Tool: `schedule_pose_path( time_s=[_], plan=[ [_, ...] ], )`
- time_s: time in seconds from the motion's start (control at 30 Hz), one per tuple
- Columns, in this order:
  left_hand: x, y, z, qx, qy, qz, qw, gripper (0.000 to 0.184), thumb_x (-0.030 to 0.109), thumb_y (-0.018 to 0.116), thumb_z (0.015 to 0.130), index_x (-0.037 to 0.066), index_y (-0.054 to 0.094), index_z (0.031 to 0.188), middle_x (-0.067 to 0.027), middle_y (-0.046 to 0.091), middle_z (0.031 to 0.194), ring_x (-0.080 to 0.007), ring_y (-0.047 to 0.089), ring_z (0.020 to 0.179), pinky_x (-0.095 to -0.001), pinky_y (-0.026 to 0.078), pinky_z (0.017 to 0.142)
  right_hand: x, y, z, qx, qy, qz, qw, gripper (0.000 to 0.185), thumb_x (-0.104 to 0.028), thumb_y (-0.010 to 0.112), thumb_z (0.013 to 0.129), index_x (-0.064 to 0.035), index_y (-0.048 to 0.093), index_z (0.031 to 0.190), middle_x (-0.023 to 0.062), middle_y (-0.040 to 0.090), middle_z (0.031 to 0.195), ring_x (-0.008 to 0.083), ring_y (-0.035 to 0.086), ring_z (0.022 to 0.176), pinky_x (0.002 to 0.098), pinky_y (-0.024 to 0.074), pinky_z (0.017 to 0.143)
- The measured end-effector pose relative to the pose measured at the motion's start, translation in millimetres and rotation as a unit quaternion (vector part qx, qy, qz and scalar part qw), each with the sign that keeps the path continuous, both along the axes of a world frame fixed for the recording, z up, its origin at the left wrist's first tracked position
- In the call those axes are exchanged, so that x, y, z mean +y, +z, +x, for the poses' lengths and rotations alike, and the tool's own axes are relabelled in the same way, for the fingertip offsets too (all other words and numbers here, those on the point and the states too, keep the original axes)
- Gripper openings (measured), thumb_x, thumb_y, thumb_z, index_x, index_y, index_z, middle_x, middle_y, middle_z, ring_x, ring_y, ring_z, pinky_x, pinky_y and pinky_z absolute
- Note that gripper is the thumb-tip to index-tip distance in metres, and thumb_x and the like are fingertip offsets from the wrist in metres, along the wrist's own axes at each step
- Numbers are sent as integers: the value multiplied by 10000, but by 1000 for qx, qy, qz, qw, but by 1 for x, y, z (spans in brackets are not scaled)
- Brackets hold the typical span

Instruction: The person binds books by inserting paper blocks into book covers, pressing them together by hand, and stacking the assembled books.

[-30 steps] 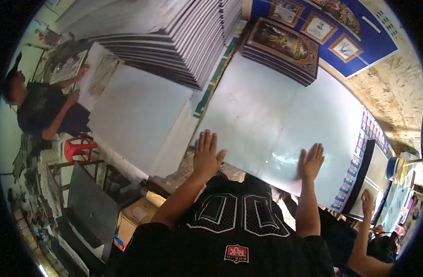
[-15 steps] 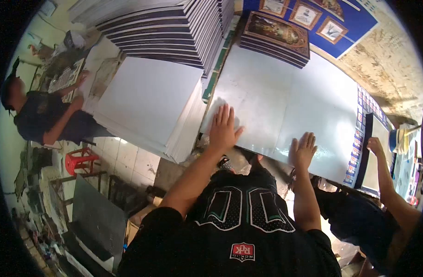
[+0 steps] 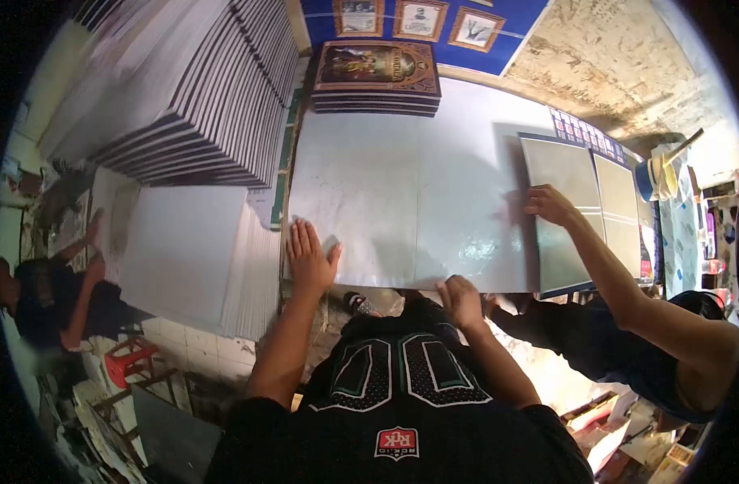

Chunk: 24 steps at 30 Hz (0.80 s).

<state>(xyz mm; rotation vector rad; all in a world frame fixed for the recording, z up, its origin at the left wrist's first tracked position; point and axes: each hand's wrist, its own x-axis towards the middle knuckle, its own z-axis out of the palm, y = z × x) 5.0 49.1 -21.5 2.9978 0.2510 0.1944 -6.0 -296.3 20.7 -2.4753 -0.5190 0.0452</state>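
My left hand [image 3: 311, 260] lies flat on the left front part of a glossy white surface [image 3: 361, 194], fingers stretched and the thumb apart. At the front edge of that surface my right hand [image 3: 463, 302] is closed, its fingers curled down. Whatever those fingers may grip is hidden. On the right, a co-worker's hand [image 3: 551, 203] holds the left edge of a grey cover panel [image 3: 564, 173] with a dark blue border. The panel lies over the right part of the white surface, its left edge seemingly a little raised.
A stack of books [image 3: 377, 73] with an ornate picture cover stands at the back. At left are a tall stack of dark-edged boards [image 3: 224, 105] and a pile of white sheets [image 3: 184, 250]. Another person [image 3: 51, 290] is at far left, near a red stool [image 3: 130, 360].
My right hand has gone from flat on the surface to curled at its front edge. The co-worker has brought the grey panel leftward over the surface. The camera view has turned.
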Motion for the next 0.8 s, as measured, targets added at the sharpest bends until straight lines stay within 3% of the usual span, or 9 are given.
schedule_pose_path(
  time_s=[0.23,0.4,0.5,0.57,0.6,0.67,0.7,0.73,0.8],
  plan=[
    [-19,8,-34,87,-31,-17,996,906,539,513,924,-121,215,1467,-307,144,1564,-431,127,1465,-572,145,1157,17,19,30,105,92,86,986,236,-208,540,969,-7,525,845,201,539,766,439,575,698,509,456,621],
    [-48,24,-45,154,-31,-42,987,900,527,519,923,-134,218,1455,-310,162,1555,-451,123,1458,-584,114,1160,-5,28,74,88,46,104,990,243,-207,557,966,-26,503,813,187,541,730,417,577,633,488,463,568],
    [-70,40,-34,143,9,-72,987,781,458,580,909,-95,353,1411,-282,232,1528,-452,212,1412,-595,123,1144,-32,26,107,95,-75,109,987,269,-236,571,962,-27,484,817,232,534,722,475,544,667,516,442,581],
    [-88,55,-19,58,-56,-51,995,594,371,633,903,-28,501,1322,-246,473,1351,-380,481,1216,-529,340,1046,-62,8,135,32,-165,79,983,258,-236,536,978,-26,493,834,249,563,786,475,561,738,522,437,612],
    [-101,56,-8,67,-59,-51,995,594,371,633,903,-28,501,1322,-246,473,1351,-380,481,1216,-529,340,1046,-88,-19,155,-2,-219,58,974,256,-260,515,988,-28,529,882,252,576,808,475,561,758,529,437,639],
    [-136,55,26,177,3,-420,890,444,308,643,924,15,573,1251,-139,630,1021,-239,619,912,-383,493,814,-150,-22,207,-27,-339,90,936,309,-315,498,992,-19,590,991,261,620,872,455,603,825,515,465,713],
    [-157,49,42,197,20,-505,840,424,307,623,944,15,573,1247,-91,612,893,-185,599,796,-314,481,710,-181,0,229,61,-408,70,908,337,-325,509,973,-2,601,995,262,640,901,436,624,862,493,477,751],
    [-178,42,60,212,36,-585,782,405,306,604,963,16,573,1244,-43,594,766,-130,580,680,-245,469,605,-225,-16,252,34,-479,55,875,371,-347,503,954,7,611,973,256,650,901,423,632,866,485,477,765],
    [-216,49,108,347,98,-669,649,406,311,589,975,23,559,1260,-1,533,719,-86,501,621,-225,417,541,-295,-21,279,18,-504,-21,863,416,-383,524,919,-3,673,999,254,668,1001,431,624,992,471,477,847]
  ],
)
